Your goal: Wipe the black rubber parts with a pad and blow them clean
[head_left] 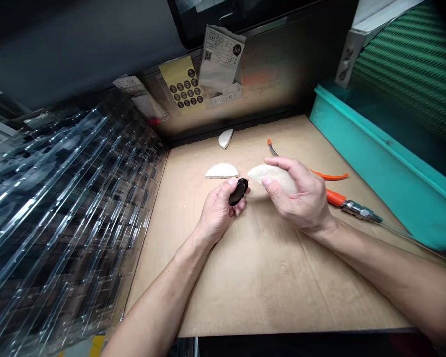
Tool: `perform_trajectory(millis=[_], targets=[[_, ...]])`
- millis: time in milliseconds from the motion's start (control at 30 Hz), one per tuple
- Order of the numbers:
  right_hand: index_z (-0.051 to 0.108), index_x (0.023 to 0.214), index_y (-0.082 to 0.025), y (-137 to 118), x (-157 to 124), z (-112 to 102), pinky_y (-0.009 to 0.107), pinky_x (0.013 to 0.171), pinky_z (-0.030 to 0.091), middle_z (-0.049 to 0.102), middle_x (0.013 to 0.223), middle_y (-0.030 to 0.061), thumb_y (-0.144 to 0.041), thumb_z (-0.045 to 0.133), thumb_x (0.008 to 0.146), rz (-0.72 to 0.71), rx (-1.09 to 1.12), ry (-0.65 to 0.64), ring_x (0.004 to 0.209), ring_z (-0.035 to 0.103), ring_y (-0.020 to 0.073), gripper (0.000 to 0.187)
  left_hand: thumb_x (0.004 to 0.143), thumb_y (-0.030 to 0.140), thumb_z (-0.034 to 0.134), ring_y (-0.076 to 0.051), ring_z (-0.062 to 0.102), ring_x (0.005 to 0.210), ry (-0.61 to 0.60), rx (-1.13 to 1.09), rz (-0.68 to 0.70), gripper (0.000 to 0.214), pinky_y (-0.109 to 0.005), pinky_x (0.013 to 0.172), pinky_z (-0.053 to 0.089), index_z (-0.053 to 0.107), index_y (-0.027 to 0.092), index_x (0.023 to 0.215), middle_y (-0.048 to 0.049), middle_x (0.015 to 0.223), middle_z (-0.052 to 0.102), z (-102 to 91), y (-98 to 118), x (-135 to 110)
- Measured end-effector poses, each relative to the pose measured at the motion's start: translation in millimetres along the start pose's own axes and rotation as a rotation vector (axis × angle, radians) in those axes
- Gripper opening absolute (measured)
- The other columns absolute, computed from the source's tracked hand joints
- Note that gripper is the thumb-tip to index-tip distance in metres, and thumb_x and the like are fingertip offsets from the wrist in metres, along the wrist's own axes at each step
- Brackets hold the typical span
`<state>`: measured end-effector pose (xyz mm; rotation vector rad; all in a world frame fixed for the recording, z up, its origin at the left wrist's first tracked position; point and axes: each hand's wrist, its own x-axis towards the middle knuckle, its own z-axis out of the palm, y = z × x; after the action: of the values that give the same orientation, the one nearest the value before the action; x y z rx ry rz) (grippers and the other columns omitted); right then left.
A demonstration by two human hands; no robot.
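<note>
Black is the oval part (pixel 238 192), off-white the held pad (pixel 278 177).

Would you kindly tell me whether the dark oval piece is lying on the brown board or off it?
Off it: the left hand holds the dark oval piece between thumb and fingers, above the brown board.

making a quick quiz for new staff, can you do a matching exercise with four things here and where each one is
1. black oval piece
2. yellow sticker sheet
3. turquoise bin
4. clear plastic trays

A. at the cardboard's right edge
B. on the upright panel
C. at the cardboard's left edge
D. in the left hand

1-D; 2-B; 3-A; 4-C
</note>
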<state>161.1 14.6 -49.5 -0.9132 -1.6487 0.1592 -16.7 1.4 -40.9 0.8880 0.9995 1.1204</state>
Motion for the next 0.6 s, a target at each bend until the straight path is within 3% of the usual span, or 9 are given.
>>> perform_trajectory(millis=[133,267,367,500,600], targets=[[0.067,0.125,-0.016,4.0,-1.1,1.8,0.037,0.091,0.059,0.073,0.118,0.0082,-0.032,0.068,0.096,0.08,0.037,0.02,0.102,0.072,0.0248,0.033,0.079,0.061,0.08,-0.007,0.055,0.059,-0.013,0.08,-0.007,0.058,-0.019,0.056,0.04,0.072,0.014,0.111,-0.007,0.09,0.073,0.0,-1.0,-3.3],[0.069,0.121,-0.011,1.1,-3.3,2.2,0.033,0.083,0.058,0.074,0.111,0.01,-0.027,0.067,0.096,-0.026,0.027,-0.063,0.095,0.072,0.0222,0.03,0.077,0.07,0.077,-0.008,0.055,0.055,0.018,0.027,0.054,0.061,-0.02,0.052,0.042,0.071,0.013,0.098,-0.0062,0.083,0.072,0.2,-1.5,-4.2],[0.068,0.121,-0.008,-2.3,-4.3,2.9,0.031,0.077,0.056,0.073,0.107,0.0113,-0.022,0.066,0.096,-0.096,0.015,-0.082,0.089,0.07,0.0202,0.029,0.076,0.072,0.076,-0.012,0.064,0.06,0.061,-0.027,0.071,0.061,-0.022,0.055,0.051,0.069,0.014,0.092,-0.0061,0.082,0.072,2.2,-1.4,-5.3],[0.066,0.123,-0.006,-3.9,-3.8,3.6,0.031,0.076,0.054,0.071,0.105,0.0118,-0.016,0.065,0.095,-0.166,0.034,-0.08,0.087,0.067,0.0194,0.03,0.071,0.07,0.082,-0.017,0.072,0.067,0.097,-0.157,-0.012,0.063,-0.026,0.062,0.059,0.067,0.013,0.095,-0.0071,0.088,0.074,5.5,-0.4,-8.2],[0.066,0.123,-0.006,-5.4,-5.1,3.2,0.032,0.069,0.052,0.069,0.097,0.0098,-0.014,0.066,0.094,-0.191,0.049,-0.103,0.08,0.064,0.0185,0.03,0.077,0.07,0.077,-0.018,0.073,0.069,0.148,-0.256,-0.082,0.061,-0.029,0.064,0.061,0.066,0.013,0.096,-0.0076,0.087,0.074,6.5,3.3,-9.3]])
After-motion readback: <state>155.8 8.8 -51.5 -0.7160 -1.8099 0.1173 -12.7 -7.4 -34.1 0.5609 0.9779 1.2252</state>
